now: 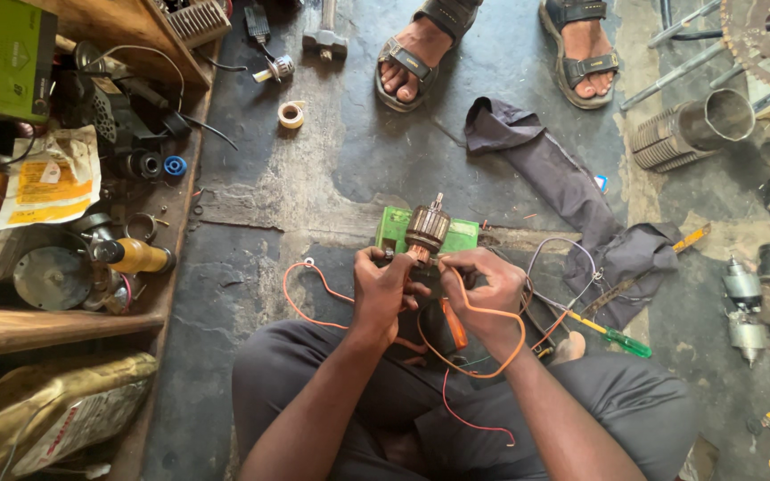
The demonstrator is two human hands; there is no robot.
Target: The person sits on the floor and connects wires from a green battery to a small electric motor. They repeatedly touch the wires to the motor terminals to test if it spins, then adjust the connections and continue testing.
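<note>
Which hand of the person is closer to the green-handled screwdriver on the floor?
Right. The right hand is just left of the screwdriver, holding an orange wire; the left hand is farther left, at the motor armature.

Dark cloth (572, 191), green-handled screwdriver (612, 336), tape roll (291, 114), ribbed metal cylinder (692, 129), sandalled feet (412, 62).

Soft even daylight, sharp, wide-angle edges.

Between the left hand (383, 289) and right hand (490, 289) sits a copper-brown armature (426, 229) with dark stripes. Just beyond it lies a bright green box (456, 236). An orange wire (314, 298) loops off the left hand. Right of the right hand lies a green-handled screwdriver (612, 334), with a dark grey cloth (563, 183) beyond it. The floor (314, 169) is mottled grey.
</note>
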